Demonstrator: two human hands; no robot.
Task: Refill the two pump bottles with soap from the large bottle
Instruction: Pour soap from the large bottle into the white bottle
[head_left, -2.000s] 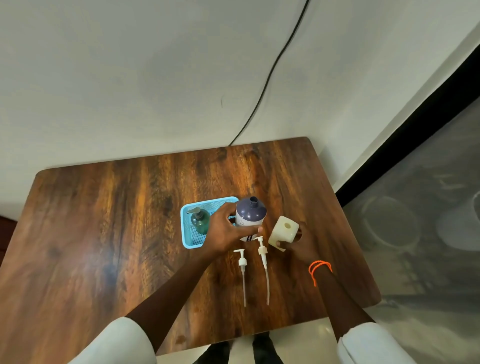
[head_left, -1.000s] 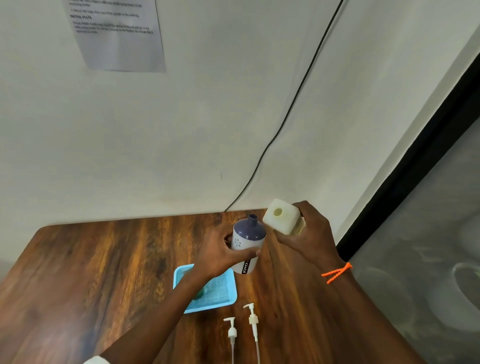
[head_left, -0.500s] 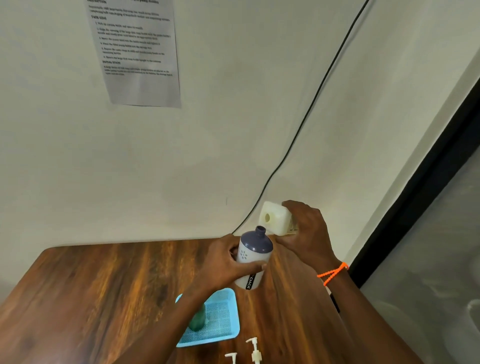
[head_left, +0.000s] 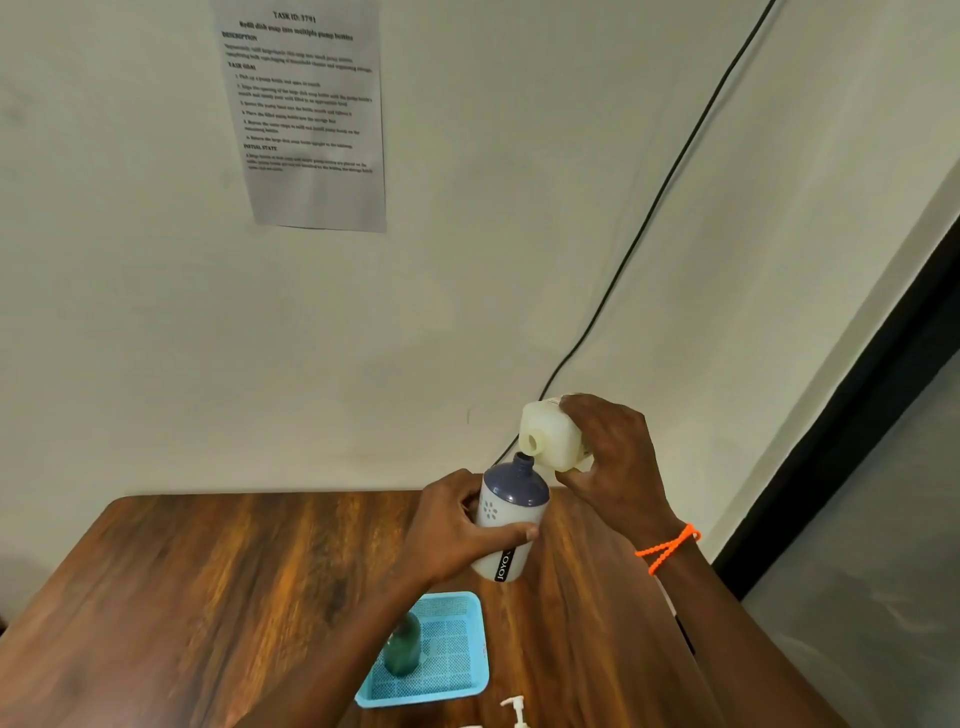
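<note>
Hands grasp bottles: left hand (head_left: 457, 525) the pump bottle (head_left: 511, 519), right hand (head_left: 615, 462) the tilted large bottle (head_left: 553, 441)

One head-worn view — the wall (head_left: 467, 286) is faced, with the table (head_left: 208, 597) seen close below.

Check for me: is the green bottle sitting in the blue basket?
Yes, the green bottle stands inside the blue basket on the table, partly hidden by the left forearm.
</note>
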